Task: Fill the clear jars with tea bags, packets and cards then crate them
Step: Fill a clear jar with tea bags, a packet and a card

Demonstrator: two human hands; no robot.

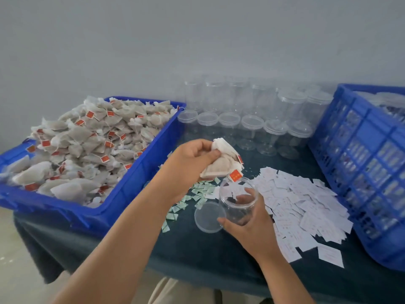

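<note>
Tightly curled, the fingers and thumb of the left hand [192, 159] clamp a bunch of tea bags [221, 163]. The bags hang out past the knuckles, and one red tag dangles just over the mouth of the jar [238, 200]. The right hand [247, 220] holds that clear jar from below and behind, with the thumb on its near side and the fingers wrapped round the far side, visible through the plastic. The jar is lidless and tilted, with its mouth turned up towards the bunch. No tea bag can be seen inside it.

Its lid [209, 217] lies flat on the table [197, 249], just beside the jar on the left. Small green packets [197, 194] are scattered beyond the lid, under the left wrist. White cards [306, 205] are spread in a loose pile to the right of the jar.

To the left, a blue bin [135, 172] carries a heap of tea bags [87, 150] with red tags, piled above its rim. Rows of clear lidded jars [252, 123] stand at the back of the table against the wall. A blue crate [361, 167] sits at the right edge, and more jars show dimly through its lattice sides.
</note>
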